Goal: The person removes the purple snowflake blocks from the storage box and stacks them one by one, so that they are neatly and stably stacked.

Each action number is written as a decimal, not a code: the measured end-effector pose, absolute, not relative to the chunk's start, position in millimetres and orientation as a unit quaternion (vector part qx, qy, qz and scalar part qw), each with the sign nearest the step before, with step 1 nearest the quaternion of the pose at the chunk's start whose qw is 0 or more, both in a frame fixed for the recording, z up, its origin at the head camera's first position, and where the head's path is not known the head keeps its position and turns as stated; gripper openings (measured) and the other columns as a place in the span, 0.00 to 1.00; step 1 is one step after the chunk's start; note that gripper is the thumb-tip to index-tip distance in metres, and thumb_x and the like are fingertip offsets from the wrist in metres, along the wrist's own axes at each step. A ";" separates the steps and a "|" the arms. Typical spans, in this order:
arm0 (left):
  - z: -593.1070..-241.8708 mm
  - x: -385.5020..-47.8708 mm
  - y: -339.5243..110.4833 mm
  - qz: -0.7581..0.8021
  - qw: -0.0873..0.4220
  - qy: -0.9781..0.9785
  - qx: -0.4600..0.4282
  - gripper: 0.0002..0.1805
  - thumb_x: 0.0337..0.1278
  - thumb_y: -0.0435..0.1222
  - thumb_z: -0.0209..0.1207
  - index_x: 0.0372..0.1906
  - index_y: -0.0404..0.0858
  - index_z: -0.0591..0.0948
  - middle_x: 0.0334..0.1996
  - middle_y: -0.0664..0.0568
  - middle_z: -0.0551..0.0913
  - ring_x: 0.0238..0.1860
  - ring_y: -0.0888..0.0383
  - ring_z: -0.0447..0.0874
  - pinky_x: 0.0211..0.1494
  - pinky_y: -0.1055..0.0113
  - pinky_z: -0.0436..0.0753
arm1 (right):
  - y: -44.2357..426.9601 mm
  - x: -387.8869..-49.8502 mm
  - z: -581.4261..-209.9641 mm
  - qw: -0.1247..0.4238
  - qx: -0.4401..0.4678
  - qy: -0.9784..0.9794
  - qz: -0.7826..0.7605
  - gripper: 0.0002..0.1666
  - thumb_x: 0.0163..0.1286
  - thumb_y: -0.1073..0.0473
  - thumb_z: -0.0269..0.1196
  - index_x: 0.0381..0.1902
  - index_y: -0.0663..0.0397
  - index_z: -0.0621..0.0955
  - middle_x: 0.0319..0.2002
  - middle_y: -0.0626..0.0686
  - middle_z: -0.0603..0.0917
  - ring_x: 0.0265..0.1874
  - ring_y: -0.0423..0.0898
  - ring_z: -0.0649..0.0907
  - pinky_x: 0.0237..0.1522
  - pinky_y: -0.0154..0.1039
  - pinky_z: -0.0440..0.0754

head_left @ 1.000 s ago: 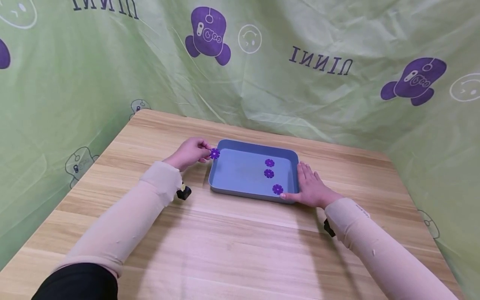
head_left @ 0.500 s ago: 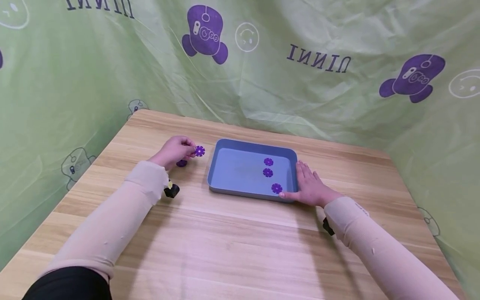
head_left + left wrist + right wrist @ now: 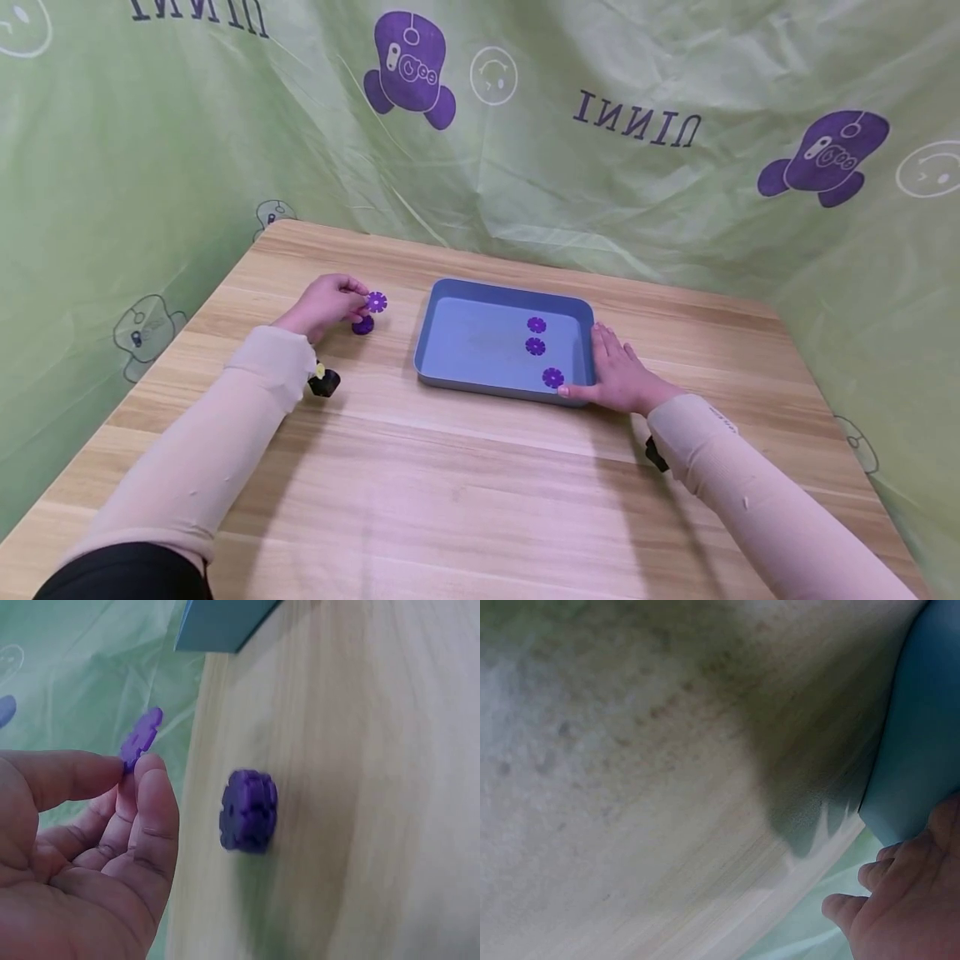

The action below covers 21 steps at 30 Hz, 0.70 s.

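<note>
Between thumb and fingertip, my left hand (image 3: 324, 303) pinches a purple flower-shaped disc (image 3: 377, 302), held up left of the blue tray (image 3: 480, 387). Below it a small stack of purple discs (image 3: 363, 325) stands on the table; the left wrist view shows the held disc (image 3: 141, 738) edge-on and the stack (image 3: 249, 811) apart from the fingers. Three purple discs lie inside the tray toward its right side, the nearest one (image 3: 552, 377) by my right thumb. My right hand (image 3: 624, 375) rests against the tray's right wall, fingers fairly straight and thumb on the front rim.
The wooden table (image 3: 420, 483) reaches back to a green printed curtain (image 3: 525, 208), which also hangs along both sides. A black wrist device (image 3: 324, 382) sits under the left wrist, another (image 3: 657, 455) under the right.
My left hand has moved left, away from the tray's left rim, carrying the disc toward the stack, which has come into view. The right hand stays on the tray.
</note>
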State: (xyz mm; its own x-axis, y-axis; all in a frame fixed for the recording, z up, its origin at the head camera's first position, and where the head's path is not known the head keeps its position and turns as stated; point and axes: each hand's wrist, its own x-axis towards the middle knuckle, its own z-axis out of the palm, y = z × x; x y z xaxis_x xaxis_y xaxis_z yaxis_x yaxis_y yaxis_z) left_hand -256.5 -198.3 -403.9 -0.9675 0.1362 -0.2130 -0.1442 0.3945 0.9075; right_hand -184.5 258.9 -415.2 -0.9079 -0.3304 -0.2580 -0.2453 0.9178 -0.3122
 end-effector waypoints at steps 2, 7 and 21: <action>-404.7 -256.0 -202.1 0.554 0.134 0.822 -0.008 0.13 0.75 0.26 0.51 0.56 0.20 0.73 0.44 0.41 0.81 0.36 0.62 0.80 0.43 0.71 0.84 | 258.6 -184.5 -415.2 0.154 -0.150 0.967 -0.138 0.77 0.65 0.24 0.63 0.77 0.79 0.39 0.79 0.75 0.38 0.78 0.70 0.42 0.75 0.67 0.42; -405.8 -254.0 -211.8 0.566 0.144 0.812 -0.018 0.13 0.75 0.26 0.51 0.57 0.21 0.73 0.44 0.43 0.79 0.37 0.62 0.80 0.44 0.70 0.84 | 260.1 -186.1 -416.8 0.155 -0.147 0.967 -0.135 0.77 0.65 0.23 0.62 0.77 0.78 0.39 0.79 0.75 0.38 0.78 0.70 0.42 0.75 0.67 0.41; -408.9 -247.5 -221.3 0.546 0.176 0.818 -0.049 0.11 0.74 0.30 0.54 0.52 0.25 0.75 0.29 0.52 0.82 0.27 0.62 0.77 0.29 0.72 0.79 | 256.9 -182.9 -413.0 0.158 -0.143 0.966 -0.148 0.76 0.65 0.27 0.65 0.77 0.79 0.39 0.79 0.76 0.39 0.78 0.70 0.44 0.75 0.67 0.44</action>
